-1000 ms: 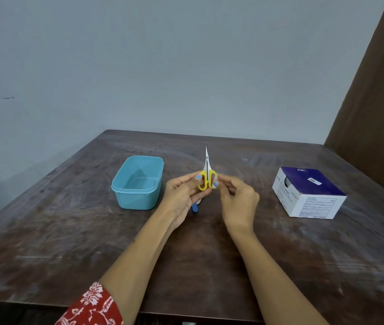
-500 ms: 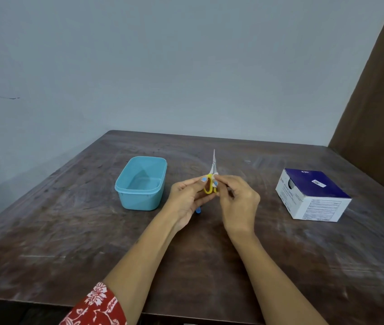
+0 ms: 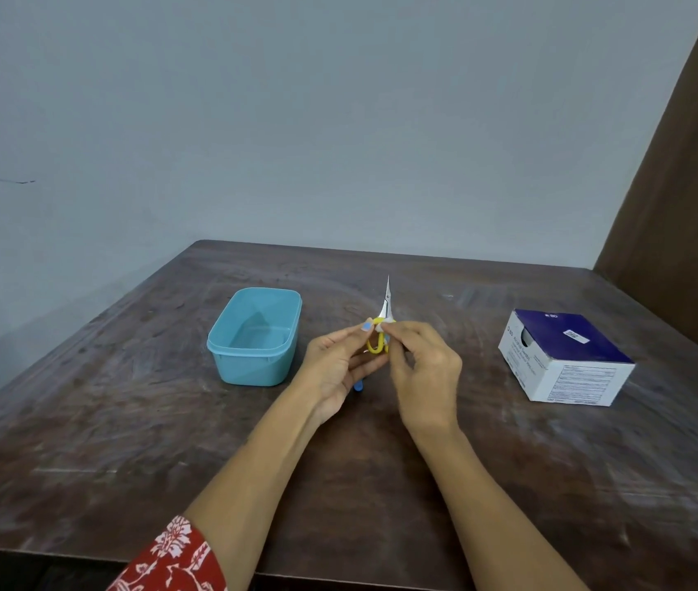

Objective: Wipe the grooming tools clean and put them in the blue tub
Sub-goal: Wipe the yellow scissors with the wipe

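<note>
A dark wooden worktop [image 3: 125,420] carries a blue tub [image 3: 253,337] on the left and a white and navy box [image 3: 565,360] well apart on the right. Between them, above the worktop, the left hand [image 3: 338,364] is closed around the yellow handles of small scissors [image 3: 381,330], blades pointing up. The right hand [image 3: 426,373] pinches a small white wipe [image 3: 385,325] against the scissors near the handles. A blue object [image 3: 358,385] lies partly hidden under the left hand.

A blue-and-white box [image 3: 565,360] sits on the wooden table [image 3: 125,420].
</note>
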A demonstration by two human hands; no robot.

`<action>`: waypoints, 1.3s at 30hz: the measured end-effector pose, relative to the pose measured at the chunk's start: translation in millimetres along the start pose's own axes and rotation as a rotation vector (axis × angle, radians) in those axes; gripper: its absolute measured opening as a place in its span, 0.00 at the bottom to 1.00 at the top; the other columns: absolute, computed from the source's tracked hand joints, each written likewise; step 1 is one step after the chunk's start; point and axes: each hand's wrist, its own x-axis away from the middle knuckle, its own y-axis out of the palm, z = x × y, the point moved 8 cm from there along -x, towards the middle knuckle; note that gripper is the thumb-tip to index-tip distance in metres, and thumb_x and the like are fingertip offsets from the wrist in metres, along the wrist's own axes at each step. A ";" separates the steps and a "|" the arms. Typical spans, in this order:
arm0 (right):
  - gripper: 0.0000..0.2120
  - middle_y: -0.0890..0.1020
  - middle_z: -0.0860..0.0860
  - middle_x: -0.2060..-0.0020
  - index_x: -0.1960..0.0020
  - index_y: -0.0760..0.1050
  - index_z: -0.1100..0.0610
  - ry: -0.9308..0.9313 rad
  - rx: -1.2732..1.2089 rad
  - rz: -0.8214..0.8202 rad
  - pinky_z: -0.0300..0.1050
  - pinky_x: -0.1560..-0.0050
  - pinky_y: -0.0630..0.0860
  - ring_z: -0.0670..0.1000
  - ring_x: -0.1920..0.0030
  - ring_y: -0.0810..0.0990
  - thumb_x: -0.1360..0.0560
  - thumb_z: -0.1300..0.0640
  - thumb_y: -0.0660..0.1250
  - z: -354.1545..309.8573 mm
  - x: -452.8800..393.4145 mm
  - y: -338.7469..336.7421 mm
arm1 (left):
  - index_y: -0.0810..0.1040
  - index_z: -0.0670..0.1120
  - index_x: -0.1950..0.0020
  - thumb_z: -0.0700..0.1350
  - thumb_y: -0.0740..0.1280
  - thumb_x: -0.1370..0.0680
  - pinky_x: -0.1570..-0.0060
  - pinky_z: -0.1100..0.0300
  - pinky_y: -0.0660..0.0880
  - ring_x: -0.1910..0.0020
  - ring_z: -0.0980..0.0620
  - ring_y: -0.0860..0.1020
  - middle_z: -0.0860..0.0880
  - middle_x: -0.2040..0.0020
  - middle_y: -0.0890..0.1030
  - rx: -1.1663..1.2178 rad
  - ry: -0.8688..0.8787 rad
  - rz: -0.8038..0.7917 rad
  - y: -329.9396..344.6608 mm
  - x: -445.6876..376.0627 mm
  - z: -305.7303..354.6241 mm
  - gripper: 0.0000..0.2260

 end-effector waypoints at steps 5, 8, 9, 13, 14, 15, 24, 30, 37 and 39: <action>0.06 0.83 0.53 0.59 0.54 0.83 0.61 -0.015 0.020 -0.024 0.30 0.57 0.75 0.46 0.61 0.81 0.30 0.64 0.69 -2.9 0.7 3.4 | 0.80 0.39 0.49 0.38 0.60 0.21 0.59 0.63 0.80 0.61 0.54 0.83 0.47 0.61 0.85 -0.010 0.005 0.004 0.4 -0.5 4.0 0.09; 0.07 0.83 0.53 0.59 0.54 0.83 0.61 0.006 0.017 -0.006 0.29 0.58 0.74 0.46 0.62 0.80 0.31 0.67 0.70 -0.5 0.2 2.2 | 0.78 0.38 0.44 0.36 0.58 0.21 0.56 0.62 0.80 0.58 0.52 0.83 0.45 0.58 0.85 -0.020 -0.010 -0.034 3.3 0.5 4.7 0.11; 0.08 0.83 0.53 0.59 0.53 0.83 0.61 0.016 0.008 0.013 0.30 0.58 0.75 0.46 0.61 0.80 0.30 0.68 0.70 0.6 -0.3 0.0 | 0.78 0.38 0.44 0.36 0.58 0.21 0.56 0.61 0.81 0.56 0.51 0.83 0.44 0.56 0.85 -0.022 -0.023 -0.053 5.1 1.5 3.7 0.11; 0.09 0.82 0.54 0.57 0.52 0.82 0.62 -0.004 0.010 0.042 0.37 0.56 0.77 0.48 0.58 0.81 0.29 0.70 0.67 -1.4 -2.4 -5.0 | 0.78 0.37 0.42 0.35 0.59 0.21 0.53 0.59 0.80 0.50 0.48 0.82 0.41 0.50 0.83 -0.021 -0.063 -0.078 8.3 4.1 -0.5 0.11; 0.09 0.83 0.54 0.57 0.52 0.82 0.62 -0.011 0.016 0.035 0.38 0.55 0.77 0.49 0.57 0.81 0.29 0.71 0.67 -1.5 -2.5 -4.7 | 0.77 0.37 0.42 0.35 0.59 0.21 0.52 0.59 0.80 0.50 0.48 0.82 0.40 0.50 0.83 -0.020 -0.062 -0.076 8.3 3.9 -0.9 0.11; 0.10 0.83 0.54 0.56 0.52 0.82 0.62 -0.017 0.025 0.025 0.39 0.55 0.77 0.50 0.57 0.81 0.29 0.71 0.67 -1.2 -2.7 -3.8 | 0.77 0.37 0.41 0.35 0.59 0.21 0.53 0.59 0.80 0.50 0.48 0.82 0.40 0.49 0.82 -0.020 -0.060 -0.073 7.9 3.6 -0.9 0.11; 0.12 0.81 0.55 0.57 0.52 0.81 0.63 -0.119 0.100 -0.134 0.36 0.52 0.73 0.53 0.55 0.79 0.30 0.73 0.63 -10.3 -0.1 11.7 | 0.79 0.39 0.46 0.36 0.59 0.21 0.57 0.61 0.81 0.59 0.52 0.83 0.45 0.58 0.85 -0.013 -0.002 0.002 0.0 0.2 4.4 0.10; 0.09 0.80 0.50 0.57 0.52 0.80 0.59 0.094 0.005 -0.005 0.29 0.56 0.71 0.47 0.57 0.79 0.26 0.69 0.64 4.3 -2.3 -2.7 | 0.81 0.39 0.48 0.35 0.64 0.24 0.57 0.60 0.80 0.54 0.50 0.83 0.43 0.55 0.84 -0.115 0.034 -0.087 10.6 7.5 5.1 0.08; 0.09 0.79 0.53 0.56 0.51 0.80 0.60 0.012 0.056 -0.034 0.38 0.57 0.75 0.49 0.56 0.78 0.25 0.67 0.62 -3.5 -3.0 0.4 | 0.80 0.36 0.47 0.35 0.64 0.24 0.60 0.60 0.80 0.55 0.49 0.81 0.40 0.53 0.83 -0.221 0.080 -0.071 13.4 9.3 6.5 0.08; 0.11 0.79 0.54 0.56 0.51 0.80 0.61 -0.053 0.094 -0.061 0.38 0.57 0.74 0.50 0.56 0.77 0.26 0.64 0.59 -7.9 -2.6 3.4 | 0.80 0.38 0.48 0.35 0.64 0.24 0.59 0.60 0.80 0.54 0.48 0.81 0.40 0.53 0.82 -0.245 0.091 -0.045 11.4 8.8 7.7 0.08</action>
